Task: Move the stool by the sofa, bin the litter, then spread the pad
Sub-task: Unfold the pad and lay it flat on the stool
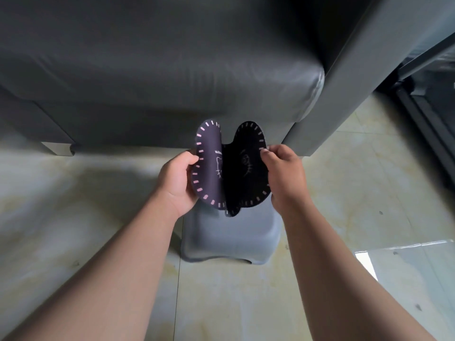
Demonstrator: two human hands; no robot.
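A dark purple pad (pixel 243 168) with pink dashed stitching and a cat-face outline is half unfolded, bent along a middle crease. My left hand (pixel 178 179) grips its left edge and my right hand (pixel 283 173) pinches its right edge. Both hold it in the air just above a grey plastic stool (pixel 231 239). The stool stands on the floor right in front of the grey sofa (pixel 157 77). The pad hides the stool's top.
The sofa's armrest (pixel 344 77) rises at the right, and a sofa foot (pixel 57 148) shows at the left. Pale tiled floor (pixel 73 217) lies all around. A dark-framed glass door (pixel 428 114) stands at the far right.
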